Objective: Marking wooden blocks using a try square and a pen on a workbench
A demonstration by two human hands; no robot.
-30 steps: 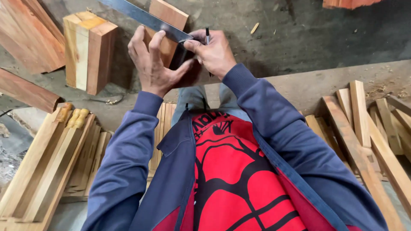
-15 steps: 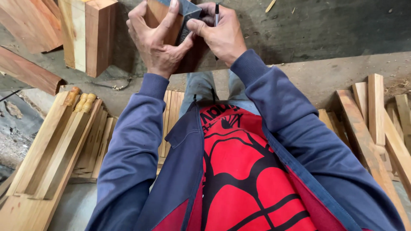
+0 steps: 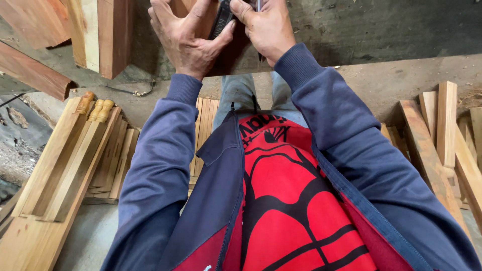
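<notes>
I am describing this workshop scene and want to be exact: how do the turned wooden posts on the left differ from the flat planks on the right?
The turned posts end in rounded knobs; the flat planks have plain square-cut ends. The posts lie side by side, all leaning the same way; the planks cross and overlap at several angles. The posts look pale yellowish; some planks are more reddish-brown. Both are bare wood, lying low beside the person, away from the left hand and right hand.
</notes>
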